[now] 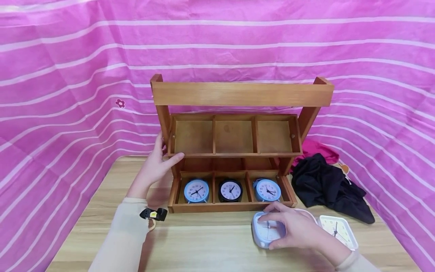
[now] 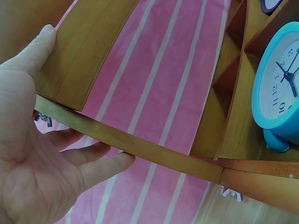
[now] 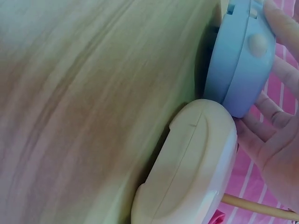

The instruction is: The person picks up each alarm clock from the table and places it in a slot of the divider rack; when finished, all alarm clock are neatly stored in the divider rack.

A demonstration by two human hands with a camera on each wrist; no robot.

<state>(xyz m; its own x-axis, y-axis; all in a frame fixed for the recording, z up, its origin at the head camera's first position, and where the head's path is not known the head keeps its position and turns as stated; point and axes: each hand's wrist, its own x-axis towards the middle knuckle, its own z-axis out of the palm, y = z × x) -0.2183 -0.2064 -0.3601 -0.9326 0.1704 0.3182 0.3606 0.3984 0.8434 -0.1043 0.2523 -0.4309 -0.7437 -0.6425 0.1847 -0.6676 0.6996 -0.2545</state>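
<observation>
right grip [image 1: 293, 226]'s pinching the pale blue clock [image 1: 267, 233] on or just above the table [image 1: 204, 241], left grip [image 1: 157, 165]'s holding the shelf [image 1: 241, 94], and I'm guessing light, slick plastic, so I'm favoring its sides

3 clocks [image 1: 230, 190] sit in the rack's [image 1: 242, 93] lower tray [image 1: 231, 207], cloths [image 1: 326, 183] to its right.

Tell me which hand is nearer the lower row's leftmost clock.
Left hand: it grips the rack, above and left of the leftmost clock; the right hand holds the pale blue clock, farther right.
</observation>
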